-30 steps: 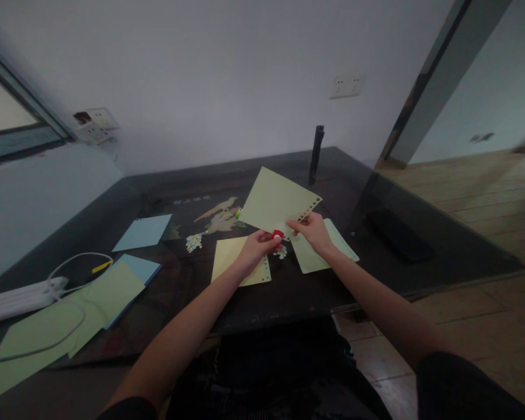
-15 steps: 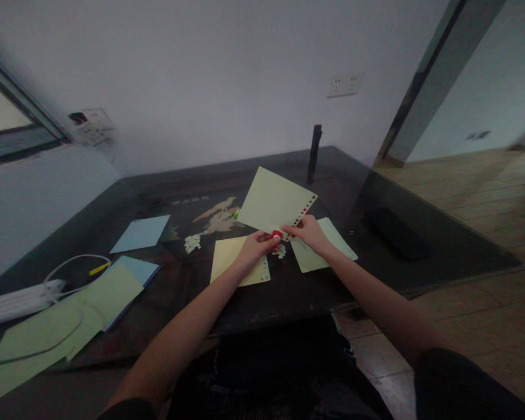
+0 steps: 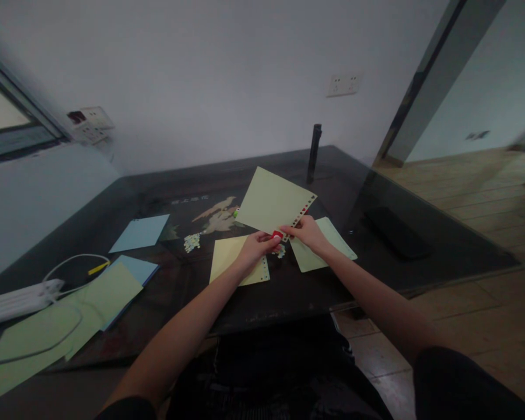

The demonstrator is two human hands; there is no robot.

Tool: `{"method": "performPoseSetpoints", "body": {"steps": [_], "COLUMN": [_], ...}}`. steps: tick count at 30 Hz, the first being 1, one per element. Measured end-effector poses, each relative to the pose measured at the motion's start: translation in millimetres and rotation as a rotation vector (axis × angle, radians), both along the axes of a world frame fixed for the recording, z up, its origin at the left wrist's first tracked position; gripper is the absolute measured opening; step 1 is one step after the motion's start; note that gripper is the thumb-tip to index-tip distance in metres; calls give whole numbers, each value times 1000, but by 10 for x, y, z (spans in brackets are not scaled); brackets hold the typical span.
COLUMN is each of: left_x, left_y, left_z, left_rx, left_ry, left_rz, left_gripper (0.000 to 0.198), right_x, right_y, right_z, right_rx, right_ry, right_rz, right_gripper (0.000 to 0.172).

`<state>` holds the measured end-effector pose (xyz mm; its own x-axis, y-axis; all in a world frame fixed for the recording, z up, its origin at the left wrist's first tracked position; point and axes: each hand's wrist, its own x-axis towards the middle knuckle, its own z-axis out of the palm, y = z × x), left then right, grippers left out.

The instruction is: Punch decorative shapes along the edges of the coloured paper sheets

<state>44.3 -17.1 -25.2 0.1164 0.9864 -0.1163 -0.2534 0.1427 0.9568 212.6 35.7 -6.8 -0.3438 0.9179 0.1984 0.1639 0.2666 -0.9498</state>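
Note:
Above the middle of the table I hold up a pale green sheet of paper (image 3: 276,199), with a row of small cut-out holes along its right edge. My right hand (image 3: 305,231) is closed on that edge near the lower corner. In my left hand (image 3: 257,248) is a small red hole punch (image 3: 277,234), gripped at the sheet's lower corner. A pale yellow sheet (image 3: 230,252) with holes along one edge lies below my left hand. Under my right forearm is a pale green stack of sheets (image 3: 335,239). Small paper bits (image 3: 281,252) lie beneath my hands.
On the dark tabletop (image 3: 289,297), a pile of paper bits (image 3: 191,242) sits left of centre. Blue paper (image 3: 140,232), more green sheets (image 3: 100,294) and a white power strip (image 3: 20,303) with a cable are at left. A black phone-like slab (image 3: 396,233) lies right; a black upright object (image 3: 314,153) stands behind.

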Motion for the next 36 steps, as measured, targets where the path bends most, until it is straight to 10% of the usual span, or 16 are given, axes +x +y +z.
{"method": "performPoseSetpoints", "body": {"steps": [36], "left_x": [-18], "left_y": [-14], "left_z": [-8], "left_rx": [58], "left_ry": [27], "left_rz": [-27], "left_gripper": [41], "right_x": [41], "right_y": [27], "right_z": [-25], "right_rx": [107], "right_ry": [-110], "right_rz": [-3], "right_gripper": [25]}}
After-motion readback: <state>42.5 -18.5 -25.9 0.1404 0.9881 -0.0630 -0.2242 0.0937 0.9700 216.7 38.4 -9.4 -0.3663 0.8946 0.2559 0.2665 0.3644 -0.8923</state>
